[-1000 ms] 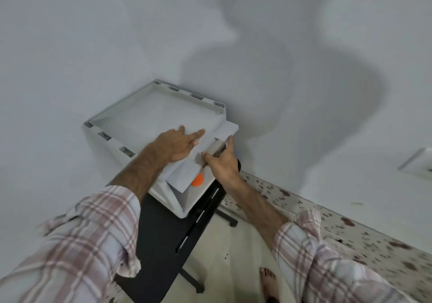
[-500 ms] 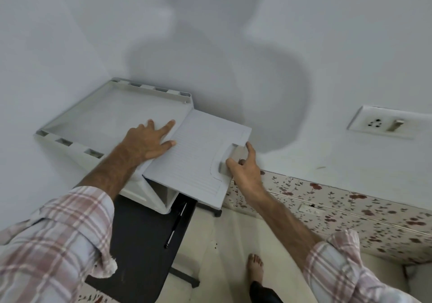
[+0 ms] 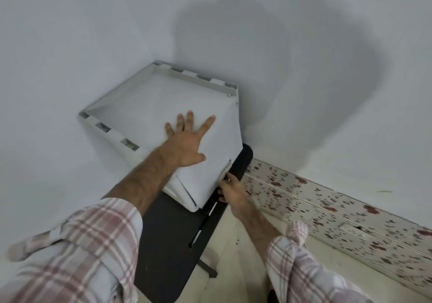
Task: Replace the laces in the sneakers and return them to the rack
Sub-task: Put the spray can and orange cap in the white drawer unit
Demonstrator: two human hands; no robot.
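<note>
While my left hand [image 3: 187, 140] lay spread flat on the rack [image 3: 131, 106] to steady it, my right hand [image 3: 230, 189] pinched its door [image 3: 217, 162] handle below; no sneakers showed near either hand.

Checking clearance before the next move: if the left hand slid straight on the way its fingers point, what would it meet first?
Probably the raised back rim of the white plastic rack; the left hand lies flat on its top, fingers pointing toward it. Depth is unclear.
</note>
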